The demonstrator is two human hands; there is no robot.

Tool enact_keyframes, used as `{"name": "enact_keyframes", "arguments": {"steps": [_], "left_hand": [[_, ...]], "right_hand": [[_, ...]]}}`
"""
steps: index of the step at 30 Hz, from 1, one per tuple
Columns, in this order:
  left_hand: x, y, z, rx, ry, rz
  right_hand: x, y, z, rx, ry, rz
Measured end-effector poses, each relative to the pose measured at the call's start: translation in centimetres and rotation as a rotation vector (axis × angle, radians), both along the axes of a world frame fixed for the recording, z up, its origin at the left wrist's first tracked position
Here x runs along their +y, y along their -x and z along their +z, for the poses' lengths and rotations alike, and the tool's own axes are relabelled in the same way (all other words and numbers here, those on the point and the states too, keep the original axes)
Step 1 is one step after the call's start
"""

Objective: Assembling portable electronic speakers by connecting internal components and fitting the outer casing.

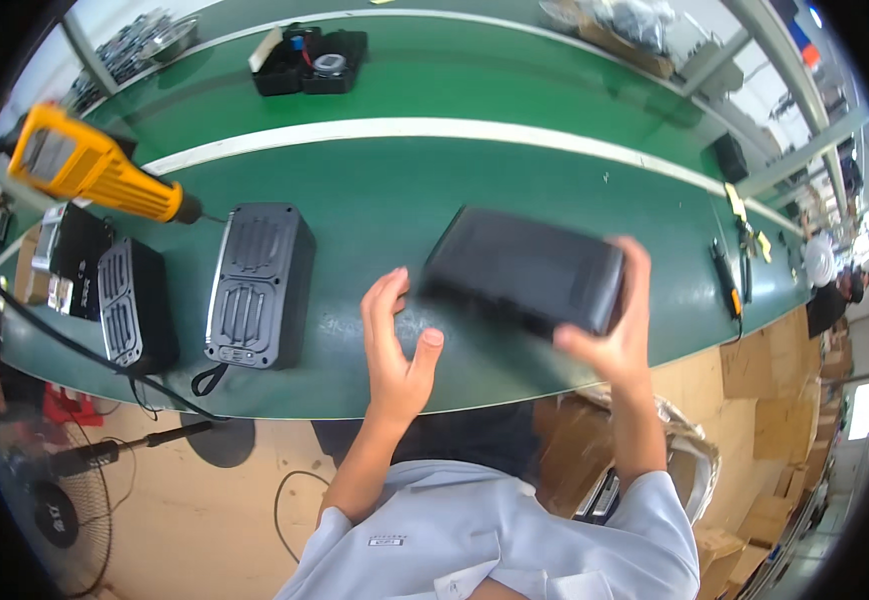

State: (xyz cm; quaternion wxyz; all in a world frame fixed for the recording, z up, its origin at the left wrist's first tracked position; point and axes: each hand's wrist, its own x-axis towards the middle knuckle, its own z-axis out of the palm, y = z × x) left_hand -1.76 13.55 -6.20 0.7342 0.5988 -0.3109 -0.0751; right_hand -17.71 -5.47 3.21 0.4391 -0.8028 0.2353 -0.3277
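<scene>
A black, box-shaped speaker (525,265) is tilted over the middle of the green bench, blurred by motion. My right hand (620,325) grips its right end, thumb on the near side and fingers around the far edge. My left hand (400,345) is empty, its fingers and thumb spread, just off the speaker's left end. To the left of that hand, a grey-black portable speaker (255,280) lies with its grilles up and a strap at its near end. Beyond it, a smaller black speaker (135,305) stands at the left.
A yellow pistol-shaped power tool (105,165) with a thin bit hangs at the left above a black carton (75,260). An open black case (310,65) sits at the back. Hand tools (725,275) lie at the right. A fan (60,510) stands below left; cardboard boxes (775,400) are at right.
</scene>
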Motion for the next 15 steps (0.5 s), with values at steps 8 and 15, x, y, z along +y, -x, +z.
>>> {"name": "enact_keyframes", "arguments": {"steps": [8,15], "left_hand": [[2.4,1.4,0.1,-0.168,-0.27,-0.127],[2.3,0.8,0.2,-0.087,-0.226,-0.156]], "right_hand": [[-19.8,-18.9,0.6,0.289,1.233,-0.341],[-25.1,-29.8,-3.1,0.712,1.317,-0.681]]}}
